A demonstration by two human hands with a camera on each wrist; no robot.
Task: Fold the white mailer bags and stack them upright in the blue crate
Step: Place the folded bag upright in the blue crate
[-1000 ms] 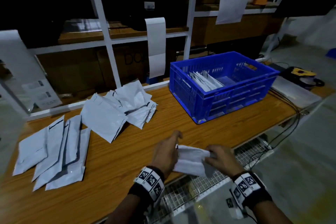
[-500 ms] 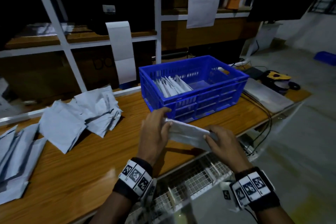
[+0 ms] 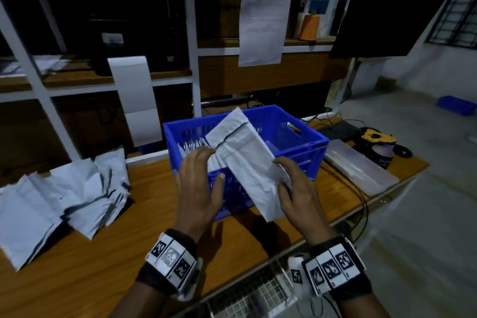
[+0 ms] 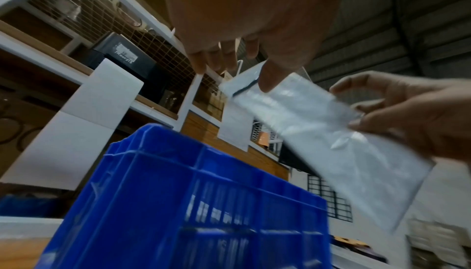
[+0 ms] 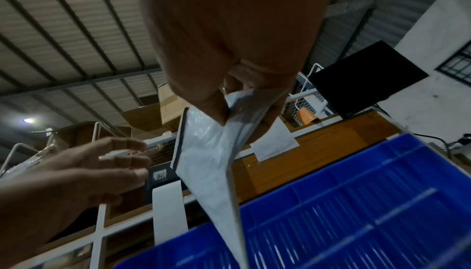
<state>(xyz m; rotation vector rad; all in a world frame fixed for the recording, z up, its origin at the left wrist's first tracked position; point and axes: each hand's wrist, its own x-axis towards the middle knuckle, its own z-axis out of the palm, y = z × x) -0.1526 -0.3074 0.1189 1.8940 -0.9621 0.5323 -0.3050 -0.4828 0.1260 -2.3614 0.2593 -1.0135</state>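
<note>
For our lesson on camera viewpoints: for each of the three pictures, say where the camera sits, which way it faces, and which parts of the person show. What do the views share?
Head: on the head, facing forward and down at the blue crate; left hand and right hand show.
Left wrist: under the left hand, facing upward; right hand opposite.
Right wrist: under the right hand, facing upward; left hand opposite.
Shared by all: folded mailer bag, crate.

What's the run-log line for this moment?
right hand: pinches folded mailer bag | left hand: open beside it | bag: above blue crate | crate: bags standing inside
</note>
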